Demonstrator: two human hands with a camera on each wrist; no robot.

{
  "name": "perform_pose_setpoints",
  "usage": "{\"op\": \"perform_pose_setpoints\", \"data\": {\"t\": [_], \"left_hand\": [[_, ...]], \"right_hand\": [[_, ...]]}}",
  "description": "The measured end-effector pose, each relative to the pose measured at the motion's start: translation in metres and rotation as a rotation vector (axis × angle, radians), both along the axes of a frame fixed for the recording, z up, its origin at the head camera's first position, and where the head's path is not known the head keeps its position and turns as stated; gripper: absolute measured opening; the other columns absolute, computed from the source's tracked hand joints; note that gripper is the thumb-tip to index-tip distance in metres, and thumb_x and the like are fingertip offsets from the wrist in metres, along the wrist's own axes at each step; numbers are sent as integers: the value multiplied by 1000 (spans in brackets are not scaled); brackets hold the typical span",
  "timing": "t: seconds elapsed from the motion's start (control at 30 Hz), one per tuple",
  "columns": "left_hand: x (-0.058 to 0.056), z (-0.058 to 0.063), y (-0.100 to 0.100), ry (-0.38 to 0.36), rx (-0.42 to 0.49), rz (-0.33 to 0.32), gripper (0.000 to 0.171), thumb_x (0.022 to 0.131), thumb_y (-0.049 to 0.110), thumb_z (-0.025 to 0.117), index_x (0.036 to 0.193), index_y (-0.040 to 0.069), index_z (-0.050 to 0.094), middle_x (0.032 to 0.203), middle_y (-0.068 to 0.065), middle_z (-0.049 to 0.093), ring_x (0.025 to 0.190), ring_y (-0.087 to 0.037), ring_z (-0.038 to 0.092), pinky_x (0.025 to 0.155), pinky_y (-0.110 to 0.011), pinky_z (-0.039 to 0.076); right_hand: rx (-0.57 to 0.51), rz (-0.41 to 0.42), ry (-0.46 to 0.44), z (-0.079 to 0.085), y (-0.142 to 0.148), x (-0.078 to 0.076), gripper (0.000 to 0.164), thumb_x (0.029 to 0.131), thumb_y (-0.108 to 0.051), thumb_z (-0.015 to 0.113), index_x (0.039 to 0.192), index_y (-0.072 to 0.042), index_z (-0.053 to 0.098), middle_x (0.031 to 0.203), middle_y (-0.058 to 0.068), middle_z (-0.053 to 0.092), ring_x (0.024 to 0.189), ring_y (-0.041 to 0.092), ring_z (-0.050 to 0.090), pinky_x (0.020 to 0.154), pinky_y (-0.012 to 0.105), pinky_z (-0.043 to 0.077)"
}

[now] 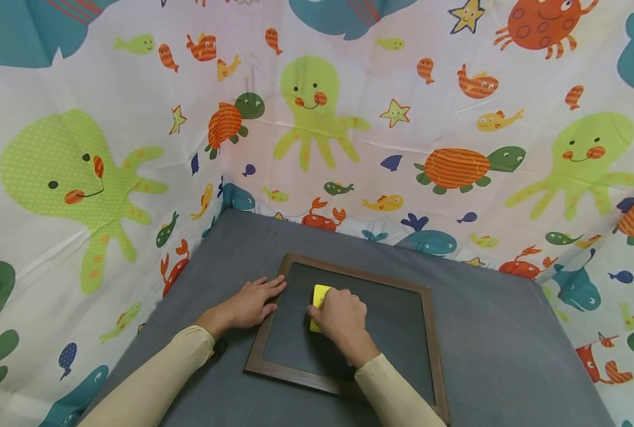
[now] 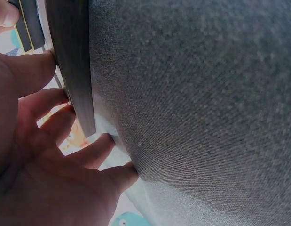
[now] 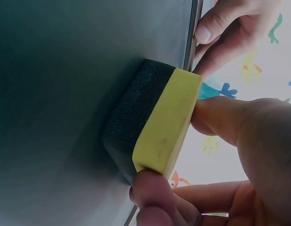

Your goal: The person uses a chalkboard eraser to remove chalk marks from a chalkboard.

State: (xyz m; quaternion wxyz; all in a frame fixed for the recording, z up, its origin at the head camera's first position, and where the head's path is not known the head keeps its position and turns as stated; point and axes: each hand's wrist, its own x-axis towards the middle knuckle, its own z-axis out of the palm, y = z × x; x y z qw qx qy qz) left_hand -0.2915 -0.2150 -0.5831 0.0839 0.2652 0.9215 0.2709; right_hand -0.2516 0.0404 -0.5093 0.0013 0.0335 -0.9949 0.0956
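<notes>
While the left hand (image 1: 248,304) steadies itself at the board's left edge, the right hand (image 1: 343,317) has a firm pinch on the eraser (image 1: 319,292), and here's how it looks: thumb on one side, fingers curled round the other, nothing loose about it. The eraser sits over the blackboard (image 1: 391,320), a little left of its middle, yellow back up and dark pad turned down toward the writing face. Over on the left, that other hand holds nothing; its fingers are spread and nearly straight, some tips and the thumb touching the wooden frame (image 1: 437,350), two more reaching down to the grey cloth just beside it. The blackboard lies flat and slightly askew on the cloth-covered surface (image 1: 509,344), its near right corner closest to the person. Pale sleeves (image 1: 151,373) reach in from the near side, the right one crossing the frame's near edge. At the far side and along both flanks hangs a curtain (image 1: 429,35), all octopuses, turtles, crabs and fish.
</notes>
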Motion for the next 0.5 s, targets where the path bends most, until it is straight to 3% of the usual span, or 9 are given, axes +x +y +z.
{"op": "perform_pose_setpoints", "data": {"t": [0.1, 0.27, 0.43, 0.5], "left_hand": [[4, 7, 2, -20, 6, 8, 65, 113, 25, 63, 172, 14, 39, 182, -7, 28, 162, -58, 26, 122, -85, 19], [19, 34, 8, -47, -19, 10, 63, 113, 17, 61, 171, 6, 38, 181, -14, 27, 162, -59, 25, 125, -83, 18], [18, 29, 4, -26, 11, -6, 64, 113, 19, 61, 171, 7, 38, 181, -13, 28, 161, -60, 26, 123, -84, 19], [12, 18, 1, -9, 22, -15, 64, 113, 21, 61, 172, 9, 38, 182, -12, 28, 160, -60, 27, 122, -85, 20]], "right_hand": [[5, -2, 1, 0, 3, 1, 53, 90, -59, 83, 90, -8, 71, 69, 4, 58, 58, 23, 55, 51, 36, 47], [8, -11, -4, 0, 9, 2, 53, 90, -60, 83, 87, -8, 69, 69, 5, 58, 58, 24, 55, 51, 36, 46], [8, -13, 1, 1, 14, 2, 54, 90, -60, 82, 88, -7, 70, 70, 5, 59, 59, 24, 56, 52, 36, 47], [10, -16, -1, 1, 17, 2, 54, 90, -60, 82, 90, -7, 70, 71, 5, 59, 59, 24, 56, 52, 36, 47]]}}
